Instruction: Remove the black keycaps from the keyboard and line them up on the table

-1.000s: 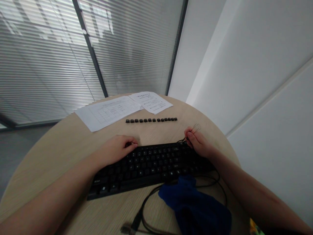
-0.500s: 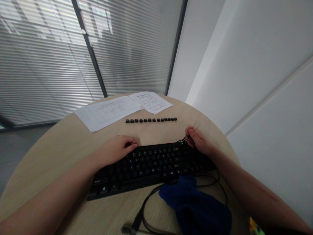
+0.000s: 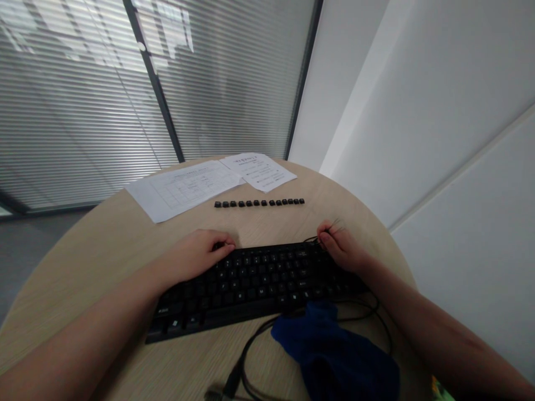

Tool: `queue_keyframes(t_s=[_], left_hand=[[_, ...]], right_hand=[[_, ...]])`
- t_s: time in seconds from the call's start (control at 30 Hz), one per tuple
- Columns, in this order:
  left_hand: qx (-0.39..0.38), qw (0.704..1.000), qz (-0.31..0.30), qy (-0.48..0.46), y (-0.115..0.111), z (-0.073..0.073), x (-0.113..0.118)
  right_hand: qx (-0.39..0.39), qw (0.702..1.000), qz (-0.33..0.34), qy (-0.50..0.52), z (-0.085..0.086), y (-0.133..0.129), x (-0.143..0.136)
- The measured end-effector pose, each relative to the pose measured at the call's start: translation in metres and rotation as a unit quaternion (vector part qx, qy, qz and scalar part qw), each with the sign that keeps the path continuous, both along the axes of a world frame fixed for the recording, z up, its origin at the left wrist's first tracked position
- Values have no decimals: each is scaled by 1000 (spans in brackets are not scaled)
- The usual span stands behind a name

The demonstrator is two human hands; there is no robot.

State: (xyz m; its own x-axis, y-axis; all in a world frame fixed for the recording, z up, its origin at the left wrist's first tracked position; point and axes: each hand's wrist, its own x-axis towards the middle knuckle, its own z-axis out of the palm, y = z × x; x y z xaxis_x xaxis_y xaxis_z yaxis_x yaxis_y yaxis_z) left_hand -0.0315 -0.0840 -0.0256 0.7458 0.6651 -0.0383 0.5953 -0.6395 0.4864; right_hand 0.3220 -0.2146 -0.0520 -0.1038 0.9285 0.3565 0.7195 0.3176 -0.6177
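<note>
Left hand (image 3: 204, 253) curled, the person rests it over the far left part of the black keyboard (image 3: 259, 278), thumb and forefinger meeting at its back edge; I take it to be steadying the board, though I can't tell whether the fingertips pinch anything. The right hand (image 3: 339, 245) is closed around some thin wires (image 3: 337, 224), whose ends poke out past the fingers, and sits by the keyboard's far right corner, perhaps braced there.

The keyboard lies aslant on the round table (image 3: 104, 239), its left end towards the near edge, probably so both forearms reach it easily. Beyond it, loose keycaps (image 3: 249, 204) stand in a neat line, spaced as if to preserve their order. Two papers (image 3: 188, 186) lie by the table's far edge, likely for reading at a glance. A blue cloth (image 3: 343, 356) and a looped cable (image 3: 249, 340) crowd the near edge, clear of both hands.
</note>
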Motion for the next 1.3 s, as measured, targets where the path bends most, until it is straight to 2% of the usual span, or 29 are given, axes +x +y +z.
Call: queue_keyframes(t_s=[0.17, 0.43, 0.57, 0.63, 0.73, 0.8, 0.93, 1.03, 1.17, 1.3], left_hand=[[12, 1000, -5, 15, -1, 1, 1], [6, 1000, 2, 25, 0, 2, 0], [5, 1000, 3, 28, 0, 1, 0], [3, 1000, -3, 24, -1, 2, 0], [7, 1000, -10, 21, -1, 2, 1], [9, 1000, -12, 22, -1, 3, 1], [62, 998, -5, 24, -9, 9, 4], [127, 991, -7, -39, -33, 22, 12], [149, 968, -94, -180, -78, 35, 26], [159, 951, -134, -230, -97, 32, 35]], right_hand=[[30, 999, 9, -38, 3, 1, -2], [-6, 995, -14, 96, -17, 1, 8], [-3, 991, -18, 136, -19, 1, 5], [28, 981, -25, 191, -16, 2, 2], [99, 944, -57, 310, -9, 5, -2], [108, 932, -62, 341, -3, 6, -4], [80, 941, -29, 326, 8, 0, -11], [51, 947, 28, 316, 18, -13, -25], [-15, 945, 146, 291, 25, -35, -49], [-27, 944, 217, 248, 22, -47, -62]])
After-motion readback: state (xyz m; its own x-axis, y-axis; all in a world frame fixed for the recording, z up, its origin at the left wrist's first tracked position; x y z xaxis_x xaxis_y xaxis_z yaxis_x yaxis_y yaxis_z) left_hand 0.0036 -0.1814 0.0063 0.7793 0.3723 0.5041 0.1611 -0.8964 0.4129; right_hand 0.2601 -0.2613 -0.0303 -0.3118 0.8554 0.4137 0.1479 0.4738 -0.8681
